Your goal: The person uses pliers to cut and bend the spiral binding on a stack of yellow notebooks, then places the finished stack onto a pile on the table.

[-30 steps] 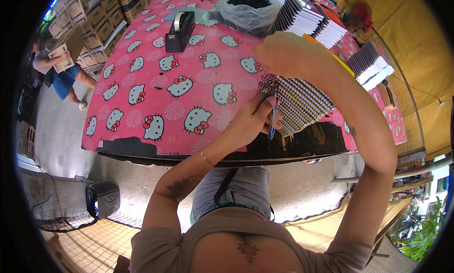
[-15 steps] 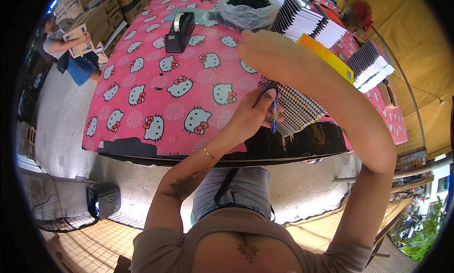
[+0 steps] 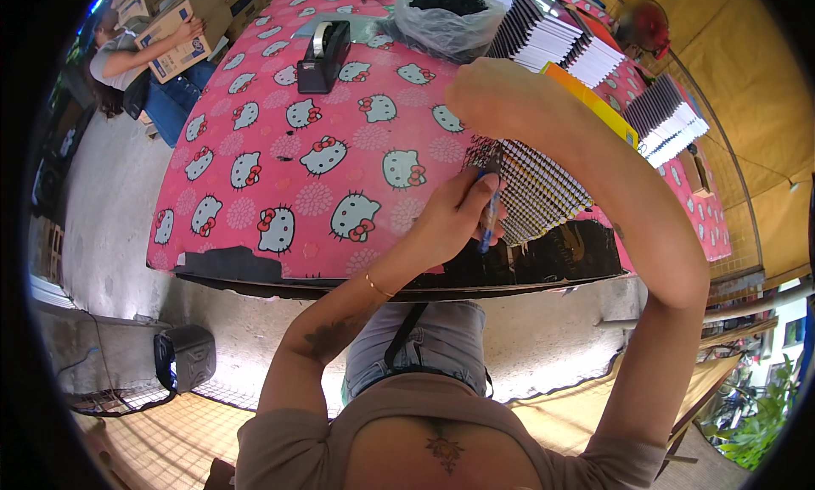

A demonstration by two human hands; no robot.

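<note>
My left hand [image 3: 469, 208] is closed around a small blue-handled tool [image 3: 490, 218] with a dark tip; its exact kind is hard to make out. The tip lies by the near-left edge of a stack of spiral-bound notebooks [image 3: 548, 193], whose coils show as rows of dark, white and yellow. Loose dark coil ends [image 3: 482, 151] stick out at the stack's far-left corner. Over that corner my right hand [image 3: 484, 91] arches with the wrist bent, its fingers hidden beneath it.
A black tape dispenser [image 3: 323, 61] stands on the pink patterned table cover [image 3: 280, 184]. Behind lie a clear plastic bag [image 3: 446, 32] of black bits, more spiral notebooks [image 3: 666, 121] and a yellow pad [image 3: 594, 104]. At far left a person holds a carton [image 3: 182, 44].
My right hand has shifted slightly right and nearer. The left hand and tool have tilted a little and moved slightly. The person with the carton has moved right, toward the table.
</note>
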